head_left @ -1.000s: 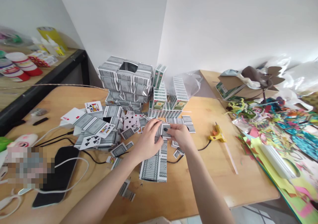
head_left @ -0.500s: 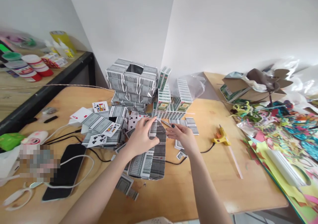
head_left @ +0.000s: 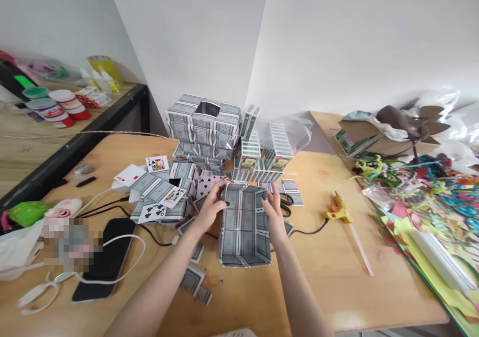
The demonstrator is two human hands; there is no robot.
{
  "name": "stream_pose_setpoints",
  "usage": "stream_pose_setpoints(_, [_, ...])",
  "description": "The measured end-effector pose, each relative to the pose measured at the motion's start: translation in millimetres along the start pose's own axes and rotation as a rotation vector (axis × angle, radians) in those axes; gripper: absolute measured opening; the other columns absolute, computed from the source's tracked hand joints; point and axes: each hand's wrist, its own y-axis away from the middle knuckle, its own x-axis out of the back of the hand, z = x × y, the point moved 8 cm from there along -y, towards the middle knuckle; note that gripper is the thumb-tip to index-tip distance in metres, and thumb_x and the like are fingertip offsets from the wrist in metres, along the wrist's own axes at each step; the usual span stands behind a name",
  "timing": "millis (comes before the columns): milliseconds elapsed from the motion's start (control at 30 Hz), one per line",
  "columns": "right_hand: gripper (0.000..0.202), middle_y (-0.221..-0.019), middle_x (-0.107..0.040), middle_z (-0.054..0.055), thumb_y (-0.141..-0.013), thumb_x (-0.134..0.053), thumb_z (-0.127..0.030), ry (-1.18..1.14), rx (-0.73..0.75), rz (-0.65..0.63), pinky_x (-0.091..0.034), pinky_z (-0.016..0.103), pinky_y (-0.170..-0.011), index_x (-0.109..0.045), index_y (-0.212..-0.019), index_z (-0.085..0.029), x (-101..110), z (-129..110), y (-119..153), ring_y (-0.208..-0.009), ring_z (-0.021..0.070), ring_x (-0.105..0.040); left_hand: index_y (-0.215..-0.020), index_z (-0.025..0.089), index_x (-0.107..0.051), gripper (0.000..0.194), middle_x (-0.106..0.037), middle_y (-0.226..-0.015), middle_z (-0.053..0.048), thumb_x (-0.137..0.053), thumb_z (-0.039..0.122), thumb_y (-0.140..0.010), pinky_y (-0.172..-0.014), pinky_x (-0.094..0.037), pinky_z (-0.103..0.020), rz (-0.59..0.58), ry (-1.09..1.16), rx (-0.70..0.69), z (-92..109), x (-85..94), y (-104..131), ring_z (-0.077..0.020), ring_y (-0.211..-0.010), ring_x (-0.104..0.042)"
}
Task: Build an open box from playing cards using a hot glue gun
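Note:
An open box made of grey-backed playing cards [head_left: 245, 222] is held between my hands, its inside facing me. My left hand [head_left: 212, 208] grips its upper left side, thumb on the rim. On the upper right side, my right hand [head_left: 274, 215] has its thumb at the edge and the fingers behind. Black-handled scissors [head_left: 286, 205] lie just right of my right hand. Behind the box stands a larger card-built structure [head_left: 204, 125] with a square opening on top. Loose cards [head_left: 153, 190] lie over another card piece to the left.
Stacked card packs [head_left: 250, 152] stand behind the hands. A yellow glue gun [head_left: 339, 210] with its cord lies to the right. At the left are a black phone [head_left: 103, 262], white cables and jars [head_left: 67, 102]. Colourful craft scraps [head_left: 415, 177] and a carton [head_left: 370, 132] fill the far right.
The box has turned so its inside faces up towards me. My right hand has moved from the scissors to the box's right side; the scissors now lie on the table. The view has shifted slightly.

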Motion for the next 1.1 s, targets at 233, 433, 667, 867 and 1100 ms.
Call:
stream_pose_setpoints(233, [0.051, -0.126, -0.050, 0.004, -0.074, -0.054, -0.040, 0.006, -0.059, 0.077, -0.029, 0.036, -0.102, -0.046, -0.121, -0.024, 10, 25, -9, -0.117, 0.0197, -0.043, -0.114, 0.018, -0.051, 0.037, -0.050, -0.128, -0.005, -0.033, 0.030, -0.084, -0.106, -0.025, -0.036, 0.141, -0.078, 0.067, -27, 1.0, -6, -0.0192, -0.122, -0.040])
stream_pose_setpoints(433, [0.045, -0.118, -0.051, 0.007, -0.075, -0.052, -0.041, 0.086, -0.015, 0.132, -0.030, 0.035, -0.099, -0.047, -0.115, -0.020, 7, 26, -11, -0.111, 0.0187, -0.046, -0.105, 0.018, -0.054, 0.030, -0.056, -0.119, -0.006, -0.039, 0.032, -0.083, -0.100, -0.034, -0.034, 0.229, -0.170, 0.075, -34, 3.5, -10, -0.0185, -0.111, -0.050])
stream_pose_setpoints(667, [0.042, -0.116, -0.053, 0.007, -0.074, -0.053, -0.041, 0.074, -0.022, 0.157, -0.031, 0.036, -0.099, -0.048, -0.111, -0.020, 11, 29, -12, -0.110, 0.0195, -0.047, -0.109, 0.020, -0.053, 0.031, -0.053, -0.125, -0.006, -0.037, 0.031, -0.084, -0.101, -0.033, -0.034, 0.147, -0.314, 0.114, -24, 0.8, -15, -0.0185, -0.117, -0.046])
stream_pose_setpoints(867, [0.040, -0.112, -0.056, 0.007, -0.073, -0.054, -0.041, 0.063, -0.009, 0.190, -0.034, 0.034, -0.096, -0.051, -0.106, -0.019, 16, 26, -16, -0.107, 0.0194, -0.050, -0.132, 0.023, -0.037, 0.053, -0.036, -0.140, -0.005, -0.044, 0.035, -0.081, -0.105, -0.027, -0.036, 0.076, -0.396, 0.255, -20, 4.2, 3, -0.0218, -0.129, -0.032])
stream_pose_setpoints(1100, [0.044, -0.113, -0.058, 0.007, -0.072, -0.053, -0.041, 0.016, -0.048, 0.253, -0.039, 0.035, -0.092, -0.050, -0.110, -0.020, 16, 27, -9, -0.105, 0.0198, -0.053, -0.139, 0.019, -0.024, 0.068, -0.043, -0.136, -0.006, -0.037, 0.011, -0.073, -0.101, -0.032, -0.032, -0.121, -0.713, 0.186, -3, -8.8, 7, -0.0197, -0.123, -0.041])
